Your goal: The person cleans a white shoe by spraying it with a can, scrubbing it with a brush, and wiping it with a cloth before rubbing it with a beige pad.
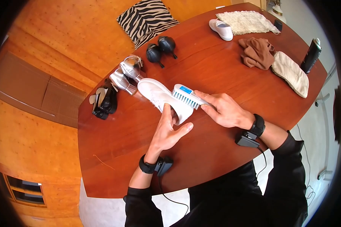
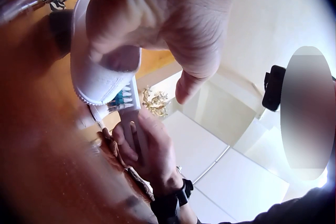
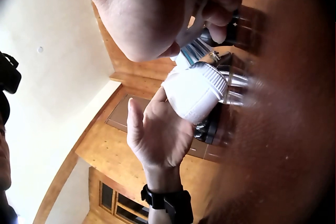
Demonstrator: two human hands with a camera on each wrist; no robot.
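Observation:
A white shoe [image 1: 152, 90] is held over the table, its toe toward the far left and its ridged sole edge facing right. My left hand [image 1: 166, 132] holds it by the opening, fingers reaching in and partly hidden, thumb sticking out free. In the left wrist view the shoe's heel [image 2: 100, 85] faces the camera. My right hand [image 1: 229, 111] grips a white scrub brush [image 1: 185, 90] by its handle, index finger stretched along the top. The brush's teal and white bristles [image 2: 125, 97] meet the shoe near the sole edge.
Silver heeled shoes [image 1: 127, 73], black shoes [image 1: 106, 100] and black heels [image 1: 161, 49] stand along the table's left side. Another white shoe [image 1: 221, 29] is by a cream mat [image 1: 248, 22] at the back. A brown cloth [image 1: 257, 53], beige pad [image 1: 290, 73] and black spray can [image 1: 311, 56] lie right.

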